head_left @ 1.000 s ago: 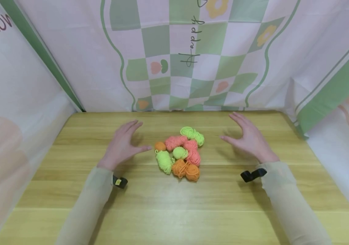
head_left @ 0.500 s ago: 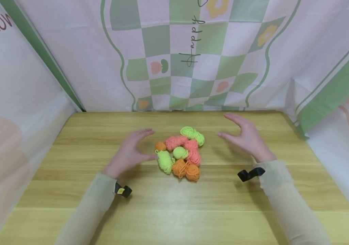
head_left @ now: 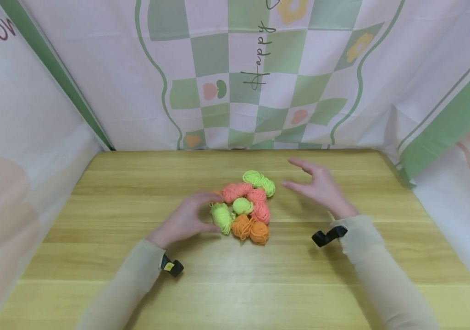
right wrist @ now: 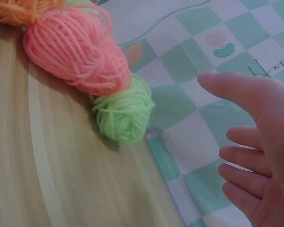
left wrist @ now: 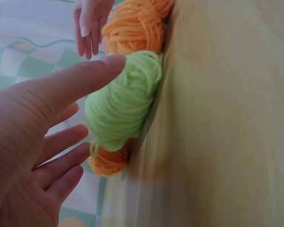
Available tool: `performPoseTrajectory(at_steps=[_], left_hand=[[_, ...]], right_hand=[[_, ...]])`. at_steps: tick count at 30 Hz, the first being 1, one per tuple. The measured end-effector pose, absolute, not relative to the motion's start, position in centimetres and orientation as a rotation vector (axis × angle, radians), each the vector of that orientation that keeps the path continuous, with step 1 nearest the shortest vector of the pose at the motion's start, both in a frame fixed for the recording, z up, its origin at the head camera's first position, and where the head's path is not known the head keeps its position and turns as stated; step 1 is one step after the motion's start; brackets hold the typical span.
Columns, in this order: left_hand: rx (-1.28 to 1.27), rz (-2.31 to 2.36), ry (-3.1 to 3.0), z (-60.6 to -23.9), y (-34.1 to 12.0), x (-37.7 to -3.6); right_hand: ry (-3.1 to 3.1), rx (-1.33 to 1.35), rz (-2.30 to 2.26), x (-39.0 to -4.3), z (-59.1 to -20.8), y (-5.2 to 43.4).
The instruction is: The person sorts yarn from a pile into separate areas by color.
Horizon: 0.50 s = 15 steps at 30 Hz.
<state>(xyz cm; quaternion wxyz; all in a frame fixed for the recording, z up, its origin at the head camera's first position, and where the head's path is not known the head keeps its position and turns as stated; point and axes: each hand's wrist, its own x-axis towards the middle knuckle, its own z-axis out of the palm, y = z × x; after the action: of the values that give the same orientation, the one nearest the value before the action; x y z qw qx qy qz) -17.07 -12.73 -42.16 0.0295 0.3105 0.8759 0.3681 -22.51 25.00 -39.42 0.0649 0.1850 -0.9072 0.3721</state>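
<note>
Head view: the left hand [head_left: 185, 219] has closed in from the 9 o'clock side of the pile of yarn balls [head_left: 243, 207] and now sits against it — fingers loosely spread, thumb tip at the near green ball [head_left: 220, 217], holding nothing. A second ago it lay well apart from the pile on the table [head_left: 94, 256]; half a second ago it was near. The small orange ball [left wrist: 109, 161] at the pile's 10 o'clock edge is now largely hidden in the head view behind the fingers. The right hand [head_left: 319, 187] has drifted inward too, from 3 o'clock, but hovers apart from the yarn, fingers straight and fanned, nearest the far green ball [head_left: 259, 181]. In the left wrist view the thumb touches the green ball; the right wrist view shows a gap between palm and yarn. The pile itself has not shifted — it lies at the table's centre, pink, green and orange balls touching one another. Judged from the converging hands, contact with the yarn is just beginning, left side first. Behind, at 12 o'clock, hangs a checked cloth [head_left: 259, 68].
</note>
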Motion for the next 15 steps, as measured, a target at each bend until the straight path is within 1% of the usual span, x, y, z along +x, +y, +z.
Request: performPoseTrajectory(at_steps=[6,15], left_hand=[[0.982,1.078,2.696,-42.4,-12.4,-16.9],[0.906,1.07,2.696,-42.4,-12.6,-16.7]], right_hand=[[-2.785,0.586,1.153,-22.6,-40.2,23.8],[-2.856,0.583,1.257,-23.1,-41.5,22.5]])
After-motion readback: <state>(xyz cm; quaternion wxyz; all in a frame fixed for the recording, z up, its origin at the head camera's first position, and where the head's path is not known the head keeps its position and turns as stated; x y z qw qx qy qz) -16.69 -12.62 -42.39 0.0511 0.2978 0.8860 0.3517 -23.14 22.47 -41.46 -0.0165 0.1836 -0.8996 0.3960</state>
